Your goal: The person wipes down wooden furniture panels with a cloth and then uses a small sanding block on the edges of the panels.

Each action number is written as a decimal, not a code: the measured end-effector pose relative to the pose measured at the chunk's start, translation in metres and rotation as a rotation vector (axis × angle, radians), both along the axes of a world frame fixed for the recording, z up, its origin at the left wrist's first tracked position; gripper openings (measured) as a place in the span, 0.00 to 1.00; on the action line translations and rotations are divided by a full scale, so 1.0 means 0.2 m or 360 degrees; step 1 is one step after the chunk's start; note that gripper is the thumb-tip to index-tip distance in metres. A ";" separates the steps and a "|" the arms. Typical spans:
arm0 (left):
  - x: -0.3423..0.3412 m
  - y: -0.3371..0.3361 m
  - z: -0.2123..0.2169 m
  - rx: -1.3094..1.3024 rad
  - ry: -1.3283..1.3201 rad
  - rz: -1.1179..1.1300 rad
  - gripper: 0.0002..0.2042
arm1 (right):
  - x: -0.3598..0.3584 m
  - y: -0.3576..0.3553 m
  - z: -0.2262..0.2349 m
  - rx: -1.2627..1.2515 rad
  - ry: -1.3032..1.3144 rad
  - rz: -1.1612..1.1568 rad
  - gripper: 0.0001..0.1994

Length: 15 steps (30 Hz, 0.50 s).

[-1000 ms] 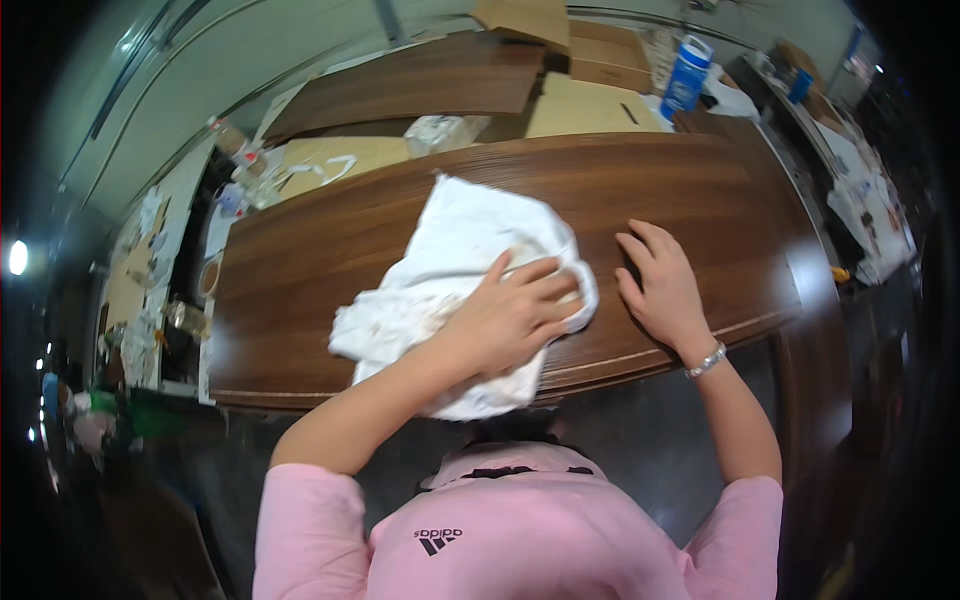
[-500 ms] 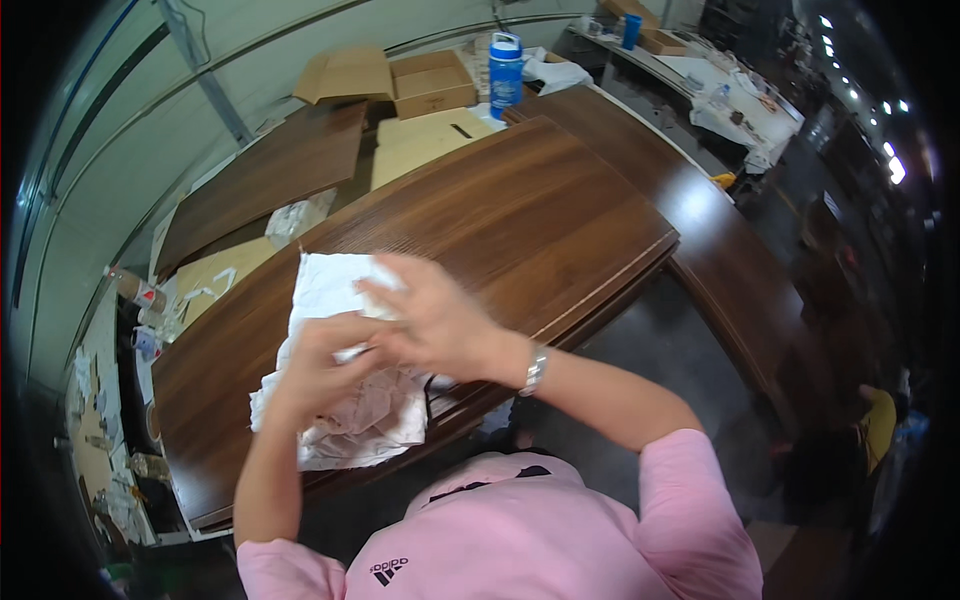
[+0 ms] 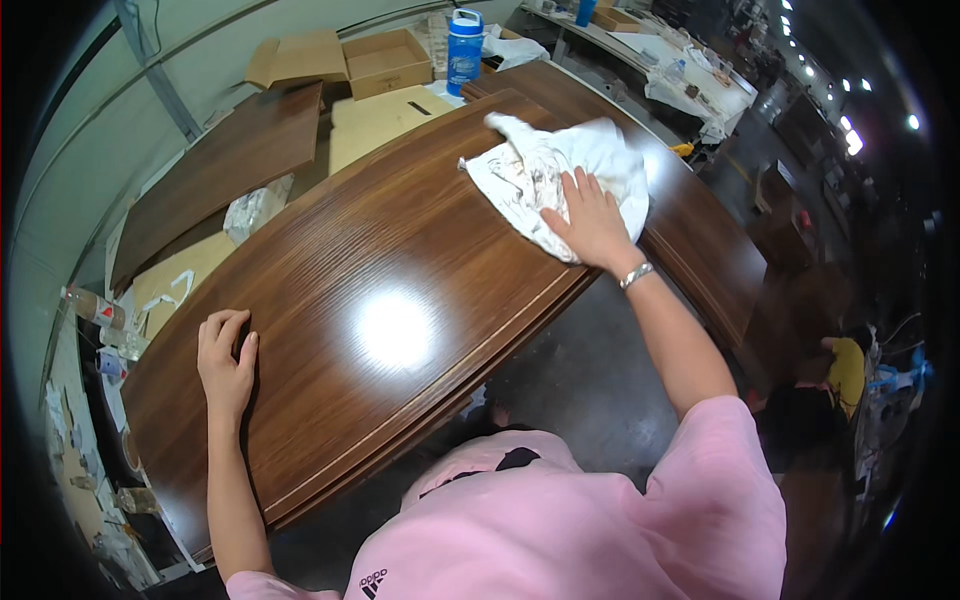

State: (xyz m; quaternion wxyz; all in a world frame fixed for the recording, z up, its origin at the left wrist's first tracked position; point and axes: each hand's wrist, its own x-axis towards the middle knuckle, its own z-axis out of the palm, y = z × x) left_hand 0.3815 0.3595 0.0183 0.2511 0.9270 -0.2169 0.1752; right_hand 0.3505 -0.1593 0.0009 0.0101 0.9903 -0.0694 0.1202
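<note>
A dark brown, glossy wooden panel (image 3: 310,290) with a curved far edge lies before me, its left end near me and its right end farther away. On its far right part a white cloth (image 3: 505,180) with greyish smudges is spread out, crumpled in the middle. My right hand (image 3: 597,222) presses flat on the cloth with the fingers apart, a silvery band at the wrist. At the left end my left hand (image 3: 227,360) rests on the bare wood, empty, fingers loosely bent and thumb apart.
Behind the panel stand cardboard boxes (image 3: 387,63), a blue bottle (image 3: 464,55) and another brown board (image 3: 215,170). A second dark panel (image 3: 700,225) adjoins on the right. Plastic bottles (image 3: 95,308) are at the far left. A person in yellow (image 3: 848,370) is at the right.
Both hands were together on the cloth at the panel's left part. The right hand and the cloth are now far right; the left hand has let go and lies on the wood.
</note>
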 end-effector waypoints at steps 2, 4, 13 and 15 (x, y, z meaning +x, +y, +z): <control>0.01 0.02 -0.01 -0.0090 0.0106 0.0029 0.11 | -0.08 0.29 0.04 0.0120 0.0157 0.0228 0.38; 0.01 0.03 -0.01 -0.0117 0.0101 0.0034 0.11 | -0.25 0.73 0.06 0.0271 0.0130 0.0656 0.40; 0.02 -0.02 -0.01 -0.0184 0.0064 -0.0055 0.11 | -0.14 -0.19 -0.04 -0.0158 -0.0180 -0.0048 0.33; -0.01 0.05 -0.02 -0.0138 0.0075 0.0019 0.11 | -0.12 0.25 0.16 0.0333 0.0245 0.0042 0.29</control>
